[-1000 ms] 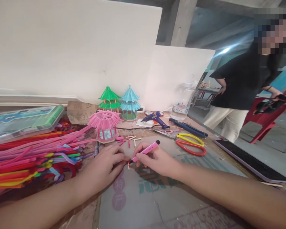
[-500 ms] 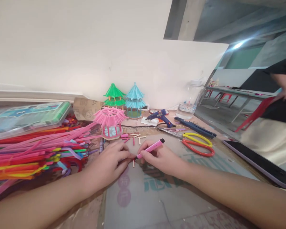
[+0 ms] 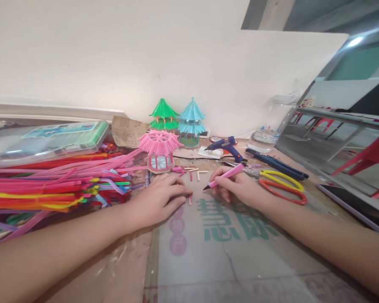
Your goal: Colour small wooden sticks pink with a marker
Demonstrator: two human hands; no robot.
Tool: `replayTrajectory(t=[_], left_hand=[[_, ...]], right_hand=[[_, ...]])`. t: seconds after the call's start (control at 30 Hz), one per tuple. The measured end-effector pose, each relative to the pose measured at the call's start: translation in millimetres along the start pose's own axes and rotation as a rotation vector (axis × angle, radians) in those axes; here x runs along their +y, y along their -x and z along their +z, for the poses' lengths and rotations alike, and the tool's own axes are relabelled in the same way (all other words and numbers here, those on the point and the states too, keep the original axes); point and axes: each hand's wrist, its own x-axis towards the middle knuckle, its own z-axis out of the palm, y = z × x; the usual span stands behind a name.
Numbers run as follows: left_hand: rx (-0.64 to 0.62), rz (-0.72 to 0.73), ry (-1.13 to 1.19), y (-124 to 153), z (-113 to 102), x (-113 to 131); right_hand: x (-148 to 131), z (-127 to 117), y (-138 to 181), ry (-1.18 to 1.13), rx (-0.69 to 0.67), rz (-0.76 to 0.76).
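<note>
My right hand [image 3: 236,187] is closed around a pink marker pen [image 3: 229,173], its dark tip pointing down and left, just above the mat [image 3: 189,261]. My left hand [image 3: 161,198] rests palm down on the mat, thumb and index finger apart. Its index fingertip touches or nearly touches the upper end of a short stick [image 3: 190,200], coloured partly pink. Beyond the hands lie several more short sticks [image 3: 198,175], some pink and some pale. A pink-roofed model pavilion [image 3: 160,145] stands just behind my left hand.
Pipe cleaners [image 3: 57,187] and a plastic case [image 3: 47,141] lie at left. Behind stand green [image 3: 163,115] and blue [image 3: 192,122] pavilions. A glue gun [image 3: 225,145], scissors [image 3: 282,187], dark-blue tool [image 3: 276,163], phone [image 3: 355,206] and clear jug [image 3: 268,130] are at right.
My right hand has drawn the marker away from the short stick, to the right. My left fingers have loosened around the stick. The view has shifted; the person at right is out of sight.
</note>
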Motion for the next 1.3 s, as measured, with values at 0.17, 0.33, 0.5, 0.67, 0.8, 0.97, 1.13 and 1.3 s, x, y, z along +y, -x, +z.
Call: replayTrajectory(t=[0.17, 0.33, 0.5, 0.67, 0.8, 0.97, 1.13, 1.3], left_hand=[[-0.026, -0.006, -0.016, 0.5, 2.0, -0.5], [0.003, -0.008, -0.011, -0.2, 4.3, -0.7], [0.017, -0.013, -0.020, -0.7, 4.7, -2.6], [0.015, -0.015, -0.034, -1.9, 3.7, -1.7], [-0.004, -0.020, -0.045, -4.0, 3.3, 1.4], [0.034, -0.033, -0.062, -3.1, 5.9, 1.3], [0.069, -0.023, -0.049, -1.6, 6.1, 1.1], [0.076, -0.020, -0.024, -1.5, 4.9, 2.4]], right_hand=[[28.5, -29.6, -7.3, -0.102, 0.089, -0.050], [26.3, -33.8, -11.1, -0.211, 0.061, -0.004], [11.7, -38.9, -16.8, -0.355, 0.000, 0.121], [-1.0, -35.7, -17.3, -0.303, -0.055, 0.171], [-11.7, -12.7, -10.8, -0.168, 0.001, 0.021], [-18.2, 17.0, 0.1, 0.213, 0.112, -0.265], [-17.5, 30.9, 5.5, 0.274, -0.020, -0.235], [-17.5, 33.3, 11.6, 0.302, -0.061, -0.284]])
